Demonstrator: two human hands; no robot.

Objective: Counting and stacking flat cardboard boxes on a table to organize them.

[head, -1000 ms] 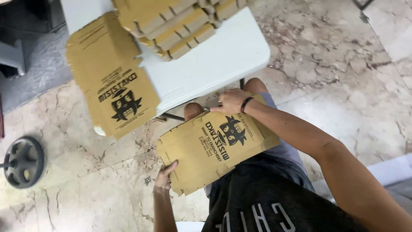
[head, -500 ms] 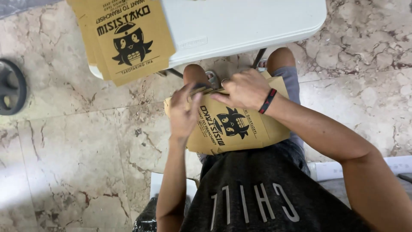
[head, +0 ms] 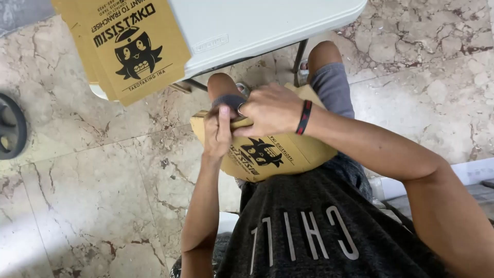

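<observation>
Flat kraft cardboard box blank (head: 278,154) lies on the person's lap, just below the white folding table (head: 267,25). Looks light and thin — stiff along the panels, likely to bend at the creases, so best gripped at the edges and flaps. Left hand (head: 218,131) and right hand (head: 270,109) sit close together on its upper edge, fingers curled and pressing the cardboard — a closed grip, not open. More printed blanks (head: 131,46) overhang the table corner.

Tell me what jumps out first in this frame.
Both hands, left hand and right hand, press on the top edge of a brown cardboard box with a black cartoon print, held over the lap. At upper left, a stack of flat printed cardboard blanks overhangs the white folding table.
</observation>
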